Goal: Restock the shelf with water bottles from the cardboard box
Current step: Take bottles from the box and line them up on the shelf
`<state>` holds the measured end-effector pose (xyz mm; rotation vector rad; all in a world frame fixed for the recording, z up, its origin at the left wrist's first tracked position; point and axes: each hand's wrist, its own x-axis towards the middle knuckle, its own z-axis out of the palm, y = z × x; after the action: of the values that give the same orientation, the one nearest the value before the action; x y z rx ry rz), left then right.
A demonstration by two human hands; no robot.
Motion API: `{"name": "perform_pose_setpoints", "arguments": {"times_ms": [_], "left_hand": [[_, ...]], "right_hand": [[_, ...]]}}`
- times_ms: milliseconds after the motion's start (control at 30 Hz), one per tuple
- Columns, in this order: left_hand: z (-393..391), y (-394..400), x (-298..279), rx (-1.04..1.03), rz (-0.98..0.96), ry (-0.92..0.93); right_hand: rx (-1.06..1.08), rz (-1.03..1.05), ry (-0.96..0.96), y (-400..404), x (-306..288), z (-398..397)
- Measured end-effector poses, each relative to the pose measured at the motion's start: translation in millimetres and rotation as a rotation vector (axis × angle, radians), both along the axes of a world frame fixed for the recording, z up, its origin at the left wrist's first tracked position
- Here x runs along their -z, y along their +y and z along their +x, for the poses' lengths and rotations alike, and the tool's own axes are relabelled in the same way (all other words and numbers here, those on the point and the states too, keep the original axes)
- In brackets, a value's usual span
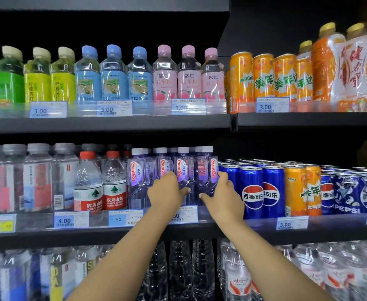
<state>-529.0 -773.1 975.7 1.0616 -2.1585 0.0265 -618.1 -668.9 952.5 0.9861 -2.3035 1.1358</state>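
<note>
A row of clear purple Ganten water bottles point(137, 177) with white caps stands on the middle shelf point(104, 235). Both my arms reach up to it. My left hand point(165, 190) wraps the lower part of one bottle point(183, 164), with the thumb across its front. My right hand point(223, 198) grips the rightmost Ganten bottle point(206, 168), thumb on its left and fingers on its right. Both bottles stand upright in the row. The cardboard box is out of view.
Red-label water bottles point(101, 185) stand just left of the Ganten row and blue Pepsi cans point(252, 190) just right. The upper shelf point(113, 124) carries soda-water bottles and orange cans. Large water bottles point(202, 268) fill the shelf below. Price tags line the shelf edges.
</note>
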Motion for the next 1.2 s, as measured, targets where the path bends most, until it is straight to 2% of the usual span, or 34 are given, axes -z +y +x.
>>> {"name": "perform_pose_setpoints", "arguments": {"times_ms": [100, 167, 300, 467, 733, 967, 1200], "left_hand": [[7.0, 1.5, 1.5, 0.03, -0.025, 0.014], [17.0, 6.2, 0.7, 0.091, -0.11, 0.022], [51.1, 28.2, 4.5, 0.229, -0.32, 0.061], [101.6, 62.2, 32.5, 0.312, -0.443, 0.004], [166.4, 121.0, 118.9, 0.257, -0.313, -0.135], [215.1, 150.6, 220.0, 0.262, -0.064, -0.295], [263.6, 168.8, 316.0, 0.261, 0.172, -0.419]], "right_hand": [[-0.048, -0.022, -0.029, 2.9, 0.2, -0.9], [-0.103, -0.043, -0.024, 10.3, 0.0, -0.4], [-0.237, -0.093, 0.052, 42.4, 2.6, 10.6], [-0.39, -0.026, 0.172, 93.8, 18.7, 37.2], [-0.543, 0.102, 0.25, 139.1, 106.6, 68.0], [-0.602, 0.292, 0.152, 161.4, 210.2, 98.1], [-0.551, 0.47, 0.101, 197.5, 316.2, 134.4]]}}
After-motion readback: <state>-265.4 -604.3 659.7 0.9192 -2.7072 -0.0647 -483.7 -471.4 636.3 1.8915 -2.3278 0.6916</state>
